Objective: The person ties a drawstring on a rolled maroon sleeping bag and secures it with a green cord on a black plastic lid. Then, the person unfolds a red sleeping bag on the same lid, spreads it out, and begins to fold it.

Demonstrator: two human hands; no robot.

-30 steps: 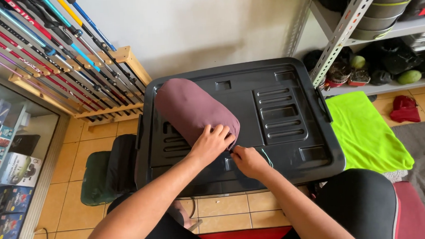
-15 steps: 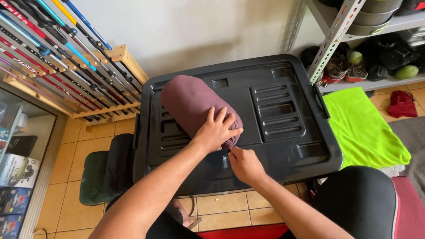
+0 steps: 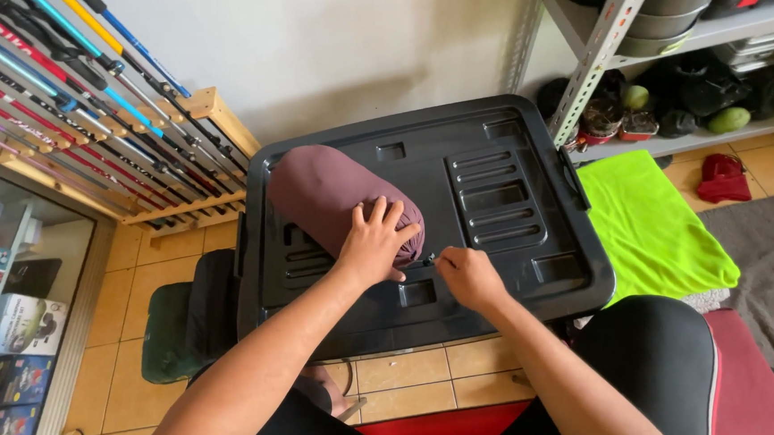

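Left hand (image 3: 372,243) hides maroon sack (image 3: 332,197) end; cord barely visible.

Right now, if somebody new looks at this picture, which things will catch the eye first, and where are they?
First comes the plum-coloured stuff sack, lying on the dark plastic bin lid in the middle. The left hand presses on its near end, while the right hand pinches a thin cord beside it. Next are the colourful trekking poles in a wooden rack at upper left and the bright green cloth on the floor at right.
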